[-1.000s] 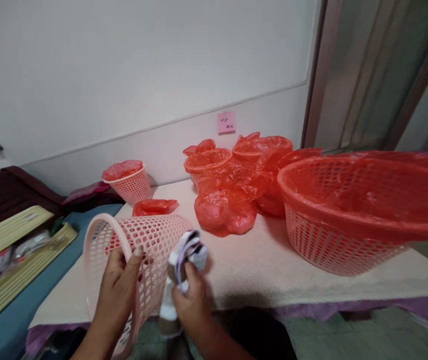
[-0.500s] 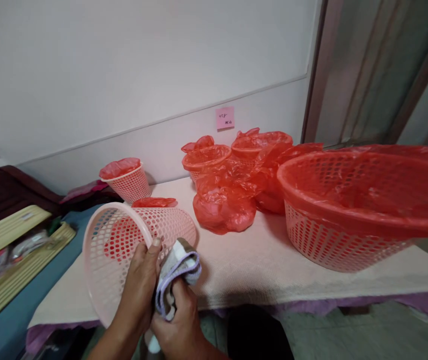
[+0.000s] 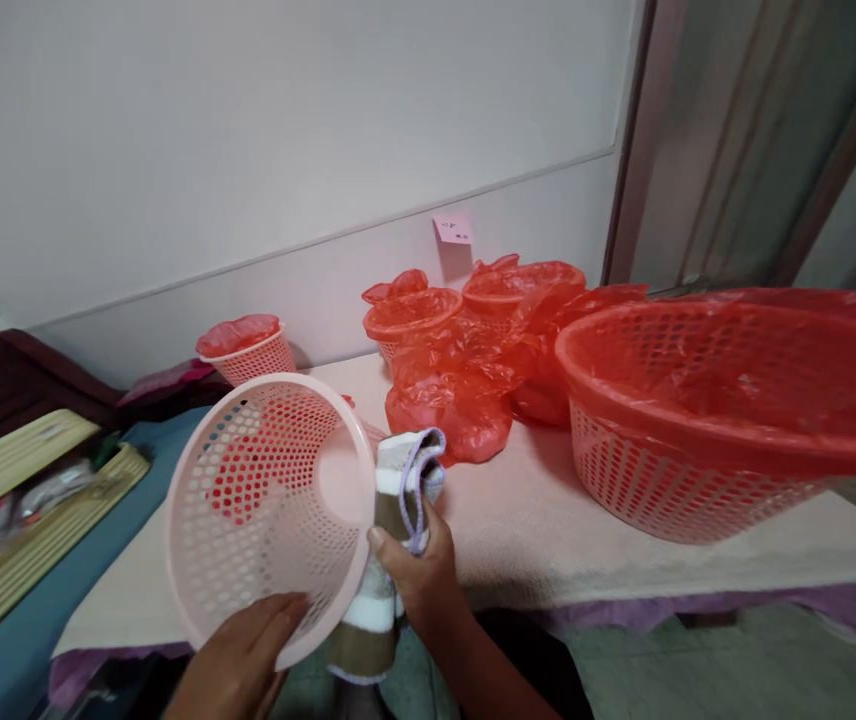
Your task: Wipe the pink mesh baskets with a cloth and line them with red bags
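Note:
A pink plastic mesh basket (image 3: 270, 550) lies tilted at the table's front left, its round mouth turned towards me. My left hand (image 3: 244, 650) grips the lower rim, fingers inside the mouth and thumb hidden. At the rim's right side my right hand (image 3: 424, 570) holds a folded cloth (image 3: 364, 640), striped white, grey and olive with a purple edge. The cloth presses against the rim and hangs below it. Something red shows through the basket's holes, mostly hidden behind it.
Red bags line a small basket (image 3: 255, 360), two baskets by the wall and a large basket (image 3: 653, 480) at right. A crumpled red bag (image 3: 450, 410) sits mid-table. Cream slatted pieces (image 3: 38, 540) lie left. A curling pink note (image 3: 452, 230) sticks to the wall.
The basket's mouth has swung towards me. My left hand has shifted down to the lower rim, and my right hand has moved right and up with the cloth. The note's lower edge has lifted.

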`<state>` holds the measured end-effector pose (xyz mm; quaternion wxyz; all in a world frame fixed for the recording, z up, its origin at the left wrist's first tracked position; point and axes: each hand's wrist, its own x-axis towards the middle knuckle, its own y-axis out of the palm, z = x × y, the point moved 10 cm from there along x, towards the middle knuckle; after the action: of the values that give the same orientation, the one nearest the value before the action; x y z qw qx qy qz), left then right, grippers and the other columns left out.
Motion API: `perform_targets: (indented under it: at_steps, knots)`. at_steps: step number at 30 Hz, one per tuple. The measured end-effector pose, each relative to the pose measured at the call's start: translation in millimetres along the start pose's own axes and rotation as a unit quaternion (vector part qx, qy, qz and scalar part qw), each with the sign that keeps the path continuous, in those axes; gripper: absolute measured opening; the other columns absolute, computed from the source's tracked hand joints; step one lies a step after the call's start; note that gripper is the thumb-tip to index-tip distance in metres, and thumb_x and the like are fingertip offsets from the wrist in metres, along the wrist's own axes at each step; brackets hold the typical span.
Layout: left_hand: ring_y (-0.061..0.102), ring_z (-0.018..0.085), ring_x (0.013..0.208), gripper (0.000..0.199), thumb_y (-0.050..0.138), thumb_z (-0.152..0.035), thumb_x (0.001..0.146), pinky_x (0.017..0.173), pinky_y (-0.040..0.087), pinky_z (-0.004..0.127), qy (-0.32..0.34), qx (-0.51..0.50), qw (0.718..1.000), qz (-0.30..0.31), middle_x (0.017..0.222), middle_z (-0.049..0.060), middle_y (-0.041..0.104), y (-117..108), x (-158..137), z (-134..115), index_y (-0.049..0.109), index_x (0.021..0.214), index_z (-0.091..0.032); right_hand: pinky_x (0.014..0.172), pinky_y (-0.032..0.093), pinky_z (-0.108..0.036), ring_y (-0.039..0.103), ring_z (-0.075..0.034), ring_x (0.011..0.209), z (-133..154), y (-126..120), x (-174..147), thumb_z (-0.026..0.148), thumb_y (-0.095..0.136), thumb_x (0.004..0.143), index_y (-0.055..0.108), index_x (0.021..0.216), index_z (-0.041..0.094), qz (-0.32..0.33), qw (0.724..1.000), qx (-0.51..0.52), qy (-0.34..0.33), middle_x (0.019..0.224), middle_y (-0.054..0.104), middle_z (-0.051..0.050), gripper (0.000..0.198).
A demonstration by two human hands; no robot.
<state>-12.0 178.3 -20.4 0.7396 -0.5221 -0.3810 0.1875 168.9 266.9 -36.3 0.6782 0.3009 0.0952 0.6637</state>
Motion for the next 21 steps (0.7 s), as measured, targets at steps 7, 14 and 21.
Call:
perform_targets:
  at_steps: [7, 14, 21]
  knots:
    - [0.071, 0.015, 0.095, 0.028, 0.051, -0.031, 0.091, 0.081, 0.053, 0.016, -0.206, -0.166, 0.963, -0.045, 0.107, 0.0, 0.075, -37, 12, 34, 0.063, 0.116, -0.028, 0.089, 0.047, -0.036, 0.061, -0.023, 0.098, -26, -23, 26, 0.014, 0.052, 0.07, 0.061, 0.11, 0.019, -0.034, 0.945, -0.321, -0.047, 0.102, 0.066, -0.008, 0.041]
    - [0.07, 0.02, 0.087, 0.04, 0.065, -0.058, 0.073, 0.075, 0.056, 0.023, -0.483, -0.316, 0.802, -0.151, 0.093, 0.001, 0.077, -52, -3, 66, 0.073, 0.094, -0.024, 0.079, 0.05, -0.032, 0.062, -0.021, 0.09, -38, -42, 29, 0.017, 0.047, 0.075, 0.054, 0.117, 0.019, -0.11, 0.932, -0.345, -0.011, 0.1, 0.065, -0.007, 0.043]
    - [0.067, 0.019, 0.066, 0.061, 0.078, -0.057, 0.058, 0.055, 0.054, 0.022, -0.518, -0.466, 0.683, -0.218, 0.078, 0.003, 0.074, -47, 21, 56, 0.068, 0.101, -0.016, 0.094, 0.048, -0.039, 0.057, -0.025, 0.109, 0, 89, -69, 0.013, 0.054, 0.067, 0.055, 0.126, 0.024, 0.187, 0.871, -0.374, -0.258, 0.12, 0.061, -0.011, 0.06]
